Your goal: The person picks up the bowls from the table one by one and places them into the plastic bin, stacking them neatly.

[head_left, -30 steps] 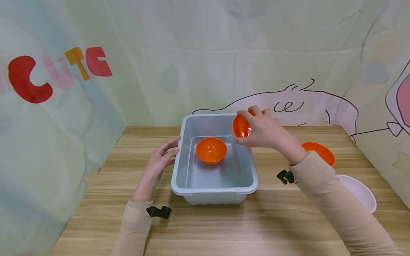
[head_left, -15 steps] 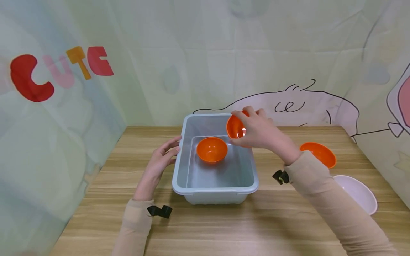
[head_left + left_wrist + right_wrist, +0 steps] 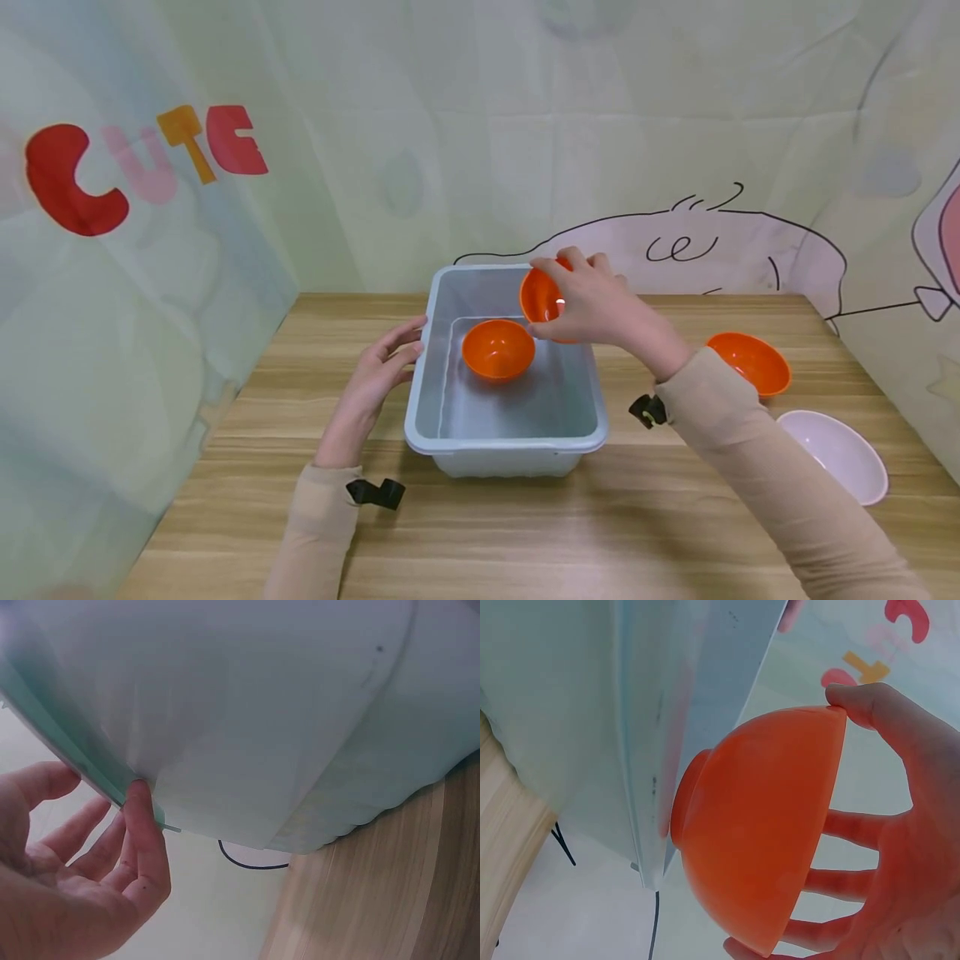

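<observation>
Your right hand (image 3: 600, 304) grips a tilted orange bowl (image 3: 537, 296) by its edge, thumb and fingers set apart along the rim, at the far right of a pale blue tub (image 3: 506, 447); whether the bowl touches the tub, you cannot tell from these angles. At the opposite side, your left hand (image 3: 378, 362) meets the tub's left rim, its fingers relaxed and the tips touching the edge. A 2nd orange bowl (image 3: 498, 350) sits upright on the tub's floor, apparently the only piece in place, while the bowl in your grip is not yet set down. Outside, on the wooden table (image 3: 420, 542) to your right, lie a 3rd orange bowl (image 3: 750, 362) and, nearer you, a white dish (image 3: 836, 454), partly covered by your sleeve (image 3: 757, 450). If all 4 pieces belong in the tub, you look to have 1 done, 1 in hand and 2 left to collect.
</observation>
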`<state>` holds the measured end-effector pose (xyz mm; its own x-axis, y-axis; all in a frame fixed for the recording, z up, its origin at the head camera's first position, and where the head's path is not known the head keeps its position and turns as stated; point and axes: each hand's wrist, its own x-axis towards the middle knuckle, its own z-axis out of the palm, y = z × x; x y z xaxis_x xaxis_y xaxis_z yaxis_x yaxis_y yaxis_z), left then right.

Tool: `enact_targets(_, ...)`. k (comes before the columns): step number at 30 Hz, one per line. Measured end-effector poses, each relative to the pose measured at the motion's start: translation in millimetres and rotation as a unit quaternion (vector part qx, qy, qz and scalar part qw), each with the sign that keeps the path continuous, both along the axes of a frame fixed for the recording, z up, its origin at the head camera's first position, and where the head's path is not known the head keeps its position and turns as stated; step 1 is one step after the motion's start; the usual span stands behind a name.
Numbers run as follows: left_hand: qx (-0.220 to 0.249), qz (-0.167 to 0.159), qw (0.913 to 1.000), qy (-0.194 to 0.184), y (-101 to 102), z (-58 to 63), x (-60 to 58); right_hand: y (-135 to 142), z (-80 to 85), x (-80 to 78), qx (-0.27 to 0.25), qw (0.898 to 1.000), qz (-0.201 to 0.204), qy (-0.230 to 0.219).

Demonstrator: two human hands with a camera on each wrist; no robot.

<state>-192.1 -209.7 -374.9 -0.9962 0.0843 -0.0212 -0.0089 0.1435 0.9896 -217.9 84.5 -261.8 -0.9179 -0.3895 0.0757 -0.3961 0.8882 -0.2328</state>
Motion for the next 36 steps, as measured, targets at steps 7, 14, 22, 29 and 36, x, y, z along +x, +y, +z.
enact_targets(7,0.001,0.000,1.0000,0.000,-0.5,-0.9,-1.6,-6.3,2.9,-1.6,0.002,1.000,0.004,-0.014)
enact_targets(14,0.005,0.001,1.0000,0.003,-0.7,-0.3,-0.9,-13.0,6.8,-3.9,0.004,1.000,0.012,-0.026)
enact_targets(22,0.005,0.001,1.0000,0.003,-0.7,-0.8,-1.1,-23.9,11.3,-6.9,0.008,0.999,0.018,-0.040)
enact_targets(29,0.004,0.001,1.0000,0.002,-1.2,-1.0,-1.1,-32.0,10.0,-12.5,0.009,0.999,0.017,-0.049)
enact_targets(36,0.002,-0.001,0.9999,0.016,-1.8,-3.5,-2.2,-38.3,3.8,-17.8,0.000,0.998,0.017,-0.064)
